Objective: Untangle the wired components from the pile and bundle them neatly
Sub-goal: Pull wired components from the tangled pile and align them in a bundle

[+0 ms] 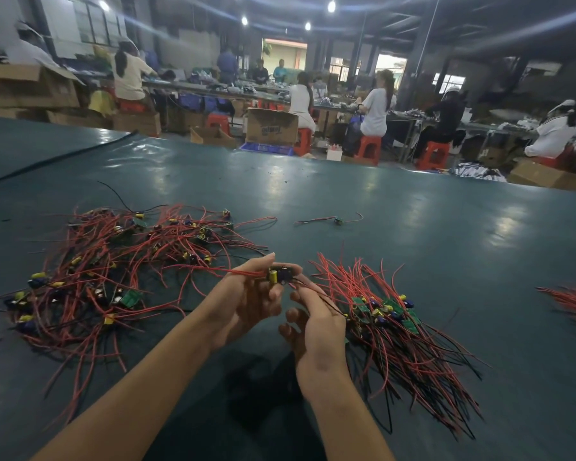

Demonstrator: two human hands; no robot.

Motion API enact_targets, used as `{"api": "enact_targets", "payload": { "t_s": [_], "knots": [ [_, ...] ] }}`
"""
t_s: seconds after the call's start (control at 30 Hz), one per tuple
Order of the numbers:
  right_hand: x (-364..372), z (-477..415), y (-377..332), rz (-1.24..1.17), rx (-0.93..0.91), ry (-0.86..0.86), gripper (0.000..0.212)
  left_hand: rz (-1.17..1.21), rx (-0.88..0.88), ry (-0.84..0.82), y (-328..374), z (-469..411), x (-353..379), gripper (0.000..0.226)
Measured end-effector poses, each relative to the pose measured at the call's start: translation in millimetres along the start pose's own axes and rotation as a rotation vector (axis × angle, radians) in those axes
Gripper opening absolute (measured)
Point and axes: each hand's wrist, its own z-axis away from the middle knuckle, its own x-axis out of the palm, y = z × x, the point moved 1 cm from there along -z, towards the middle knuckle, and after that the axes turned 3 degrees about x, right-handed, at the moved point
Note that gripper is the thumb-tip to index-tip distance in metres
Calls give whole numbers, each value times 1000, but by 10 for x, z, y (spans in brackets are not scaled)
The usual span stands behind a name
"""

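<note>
A tangled pile (120, 271) of small circuit boards with red and black wires lies on the dark green table at the left. At the right lies a straighter bundle (393, 331) of the same wired boards, wires fanned toward me. Between them, my left hand (246, 304) pinches one wired component (280, 276) with a yellow capacitor, held above the table. Its red wires trail left toward the pile. My right hand (316, 324) pinches that component's black wire just below the board.
A single loose wired board (338, 220) lies farther back on the table (413, 227). More red wires (572, 302) show at the right edge. A black cable (57, 158) crosses the far left. Beyond the table, people sit on red stools among cardboard boxes.
</note>
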Motion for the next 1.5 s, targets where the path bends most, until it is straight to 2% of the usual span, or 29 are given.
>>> {"api": "enact_targets", "payload": {
  "t_s": [0.13,0.23,0.33,0.43,0.6,0.67,0.77,0.87,0.97,1.07,1.37,1.5],
  "knots": [
    [25,27,0,3,-61,-98,19,60,-57,43,-37,-43,-14,38],
    [25,17,22,93,-170,-18,21,43,-66,131,-62,-55,-13,44],
    [12,6,-5,88,-187,38,19,-93,-63,269,-69,-47,17,31],
    [-8,5,-13,103,-182,52,16,-145,-116,311,-81,-39,27,27],
    [-28,5,-17,83,-204,92,19,9,-127,256,-82,-31,42,32],
    [-41,-10,-18,69,-221,118,16,-81,-97,212,-105,-25,37,36],
    [-52,-30,-2,27,-224,147,18,-277,-67,88,-117,16,33,28],
    [-54,-45,10,11,-220,171,18,-346,22,29,-109,44,41,22],
    [-42,-37,26,25,-200,150,16,-435,182,104,-109,34,75,26],
    [-17,-16,42,64,-193,132,20,-465,269,199,-117,0,67,25],
    [-80,-45,-198,-52,-118,207,32,-444,265,99,-41,11,48,22],
    [-155,-79,-332,-156,-130,271,20,-454,291,93,24,23,-30,25]
  ]
}}
